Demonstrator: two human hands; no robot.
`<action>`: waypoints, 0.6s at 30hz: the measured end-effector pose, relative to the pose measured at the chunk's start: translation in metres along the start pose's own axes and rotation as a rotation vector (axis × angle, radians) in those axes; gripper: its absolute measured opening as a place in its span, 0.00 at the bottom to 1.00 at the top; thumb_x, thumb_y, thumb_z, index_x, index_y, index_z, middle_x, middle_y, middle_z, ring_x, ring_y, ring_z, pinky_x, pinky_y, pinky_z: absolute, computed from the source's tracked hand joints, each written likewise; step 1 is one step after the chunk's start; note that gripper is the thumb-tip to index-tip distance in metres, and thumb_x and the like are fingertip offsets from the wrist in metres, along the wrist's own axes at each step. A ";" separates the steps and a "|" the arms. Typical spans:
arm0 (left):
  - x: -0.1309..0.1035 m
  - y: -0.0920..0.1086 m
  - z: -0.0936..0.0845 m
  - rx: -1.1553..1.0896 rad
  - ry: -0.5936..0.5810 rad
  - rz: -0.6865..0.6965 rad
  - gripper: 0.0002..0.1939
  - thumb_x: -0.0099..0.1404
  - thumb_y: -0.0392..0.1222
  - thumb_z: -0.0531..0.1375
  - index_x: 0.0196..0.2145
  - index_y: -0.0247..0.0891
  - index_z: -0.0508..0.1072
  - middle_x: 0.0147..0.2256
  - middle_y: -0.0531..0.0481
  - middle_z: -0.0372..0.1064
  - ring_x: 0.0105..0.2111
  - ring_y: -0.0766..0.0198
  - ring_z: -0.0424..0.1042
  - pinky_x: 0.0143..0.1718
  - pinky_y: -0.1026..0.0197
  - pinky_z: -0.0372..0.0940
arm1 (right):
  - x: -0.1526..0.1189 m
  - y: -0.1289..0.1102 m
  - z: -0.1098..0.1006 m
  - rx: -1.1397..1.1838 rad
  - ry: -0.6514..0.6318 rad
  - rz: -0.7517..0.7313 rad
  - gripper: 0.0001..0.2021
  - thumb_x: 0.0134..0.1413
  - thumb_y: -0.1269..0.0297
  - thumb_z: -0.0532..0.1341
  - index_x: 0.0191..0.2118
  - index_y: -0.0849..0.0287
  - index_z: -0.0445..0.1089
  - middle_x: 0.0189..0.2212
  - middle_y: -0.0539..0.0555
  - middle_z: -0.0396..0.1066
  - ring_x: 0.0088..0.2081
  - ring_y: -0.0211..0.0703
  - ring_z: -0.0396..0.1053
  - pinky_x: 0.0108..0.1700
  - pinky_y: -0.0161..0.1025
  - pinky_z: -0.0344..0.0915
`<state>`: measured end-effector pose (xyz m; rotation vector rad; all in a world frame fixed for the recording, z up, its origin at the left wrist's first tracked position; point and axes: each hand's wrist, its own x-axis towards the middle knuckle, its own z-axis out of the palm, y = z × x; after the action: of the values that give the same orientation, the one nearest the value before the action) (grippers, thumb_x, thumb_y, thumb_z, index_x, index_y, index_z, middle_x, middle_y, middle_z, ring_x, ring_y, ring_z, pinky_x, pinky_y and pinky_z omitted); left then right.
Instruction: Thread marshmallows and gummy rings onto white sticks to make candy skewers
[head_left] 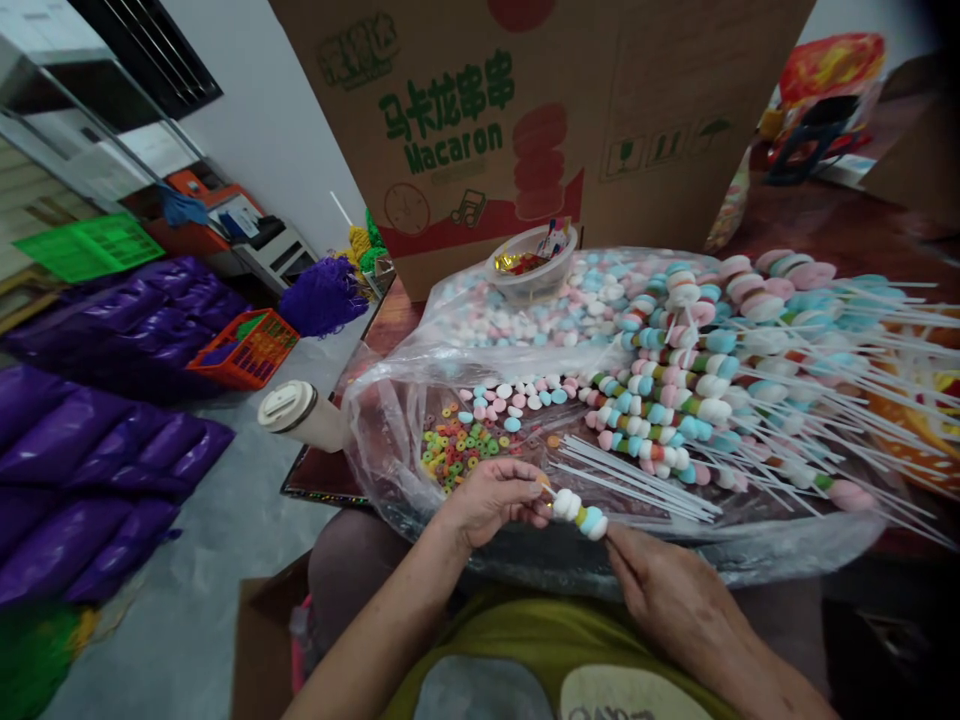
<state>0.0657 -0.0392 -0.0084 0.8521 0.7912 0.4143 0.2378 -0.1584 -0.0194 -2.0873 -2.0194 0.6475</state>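
Note:
My right hand (pixel 667 590) is closed around the lower end of a candy skewer, just below white and pale blue marshmallows (pixel 592 522) with green rings between them. The white stick's tip points up and left toward my left hand (pixel 502 498), whose thumb and fingers pinch a small orange ring (pixel 543 482) at that tip. Whether the stick runs through the ring is hard to tell. Beyond the left hand lies a pile of coloured cereal rings (pixel 465 445). Loose bare sticks (pixel 637 480) lie past the right hand, and flat pastel marshmallows (pixel 517 400) are scattered behind.
Finished skewers (pixel 675 400) are heaped at the right, sticks pointing right. A clear plastic sheet (pixel 390 430) covers the table under a marshmallow heap and a plastic bowl (pixel 532 270). Behind stands a large cardboard box (pixel 585 130); a lidded cup (pixel 304 412) is at the left edge.

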 end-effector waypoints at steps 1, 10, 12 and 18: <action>0.000 -0.001 0.000 0.010 0.016 0.010 0.13 0.47 0.40 0.65 0.29 0.29 0.71 0.24 0.47 0.70 0.22 0.68 0.69 0.25 0.64 0.66 | 0.000 -0.001 -0.001 -0.022 -0.006 0.018 0.11 0.55 0.67 0.45 0.35 0.54 0.64 0.27 0.51 0.72 0.29 0.43 0.71 0.26 0.35 0.50; 0.009 0.007 0.002 0.204 0.013 -0.018 0.16 0.40 0.40 0.68 0.26 0.33 0.66 0.15 0.56 0.64 0.12 0.71 0.62 0.13 0.69 0.59 | 0.004 -0.011 -0.005 -0.033 0.061 -0.001 0.10 0.53 0.68 0.47 0.32 0.55 0.65 0.23 0.51 0.71 0.23 0.41 0.68 0.23 0.35 0.46; 0.011 0.018 -0.002 0.237 0.039 -0.004 0.17 0.42 0.43 0.67 0.30 0.33 0.68 0.16 0.56 0.64 0.12 0.73 0.60 0.12 0.71 0.55 | 0.012 -0.008 -0.002 0.121 0.142 -0.073 0.12 0.54 0.66 0.46 0.30 0.57 0.65 0.21 0.51 0.70 0.23 0.39 0.67 0.24 0.33 0.51; 0.007 0.031 -0.019 0.795 0.377 0.229 0.08 0.51 0.42 0.60 0.28 0.35 0.72 0.26 0.52 0.67 0.23 0.71 0.64 0.25 0.69 0.58 | 0.021 0.013 0.014 0.387 0.232 -0.102 0.14 0.55 0.61 0.46 0.29 0.58 0.66 0.24 0.52 0.70 0.26 0.38 0.66 0.29 0.31 0.58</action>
<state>0.0549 -0.0067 0.0057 1.6453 1.2439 0.4734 0.2441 -0.1410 -0.0412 -1.7369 -1.7025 0.6789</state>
